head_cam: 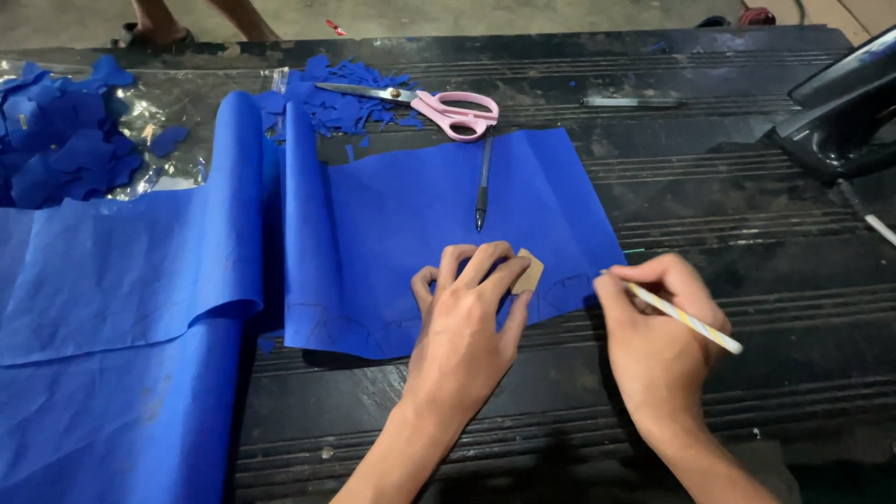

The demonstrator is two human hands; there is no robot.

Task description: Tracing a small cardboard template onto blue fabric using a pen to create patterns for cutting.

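Your left hand [467,313] lies nearest you, fingers spread flat, pressing a small tan cardboard template [529,273] onto the blue fabric sheet [401,233]. Your right hand [658,327], at 3 o'clock of it, pinches a striped pencil [686,318], tip at the fabric's edge. Risk: if pressure eases, the template may slide and distort the outline. At 12 o'clock lie a black pen [483,182] and pink scissors [439,107]. At 10 o'clock, a clear plastic bag [163,168] bears blue cut pieces [61,140].

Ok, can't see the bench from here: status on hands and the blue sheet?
Left hand pressing tan template onto blue sheet. Right hand holding pencil at sheet's edge. Black pen lying on sheet; pink scissors beyond.
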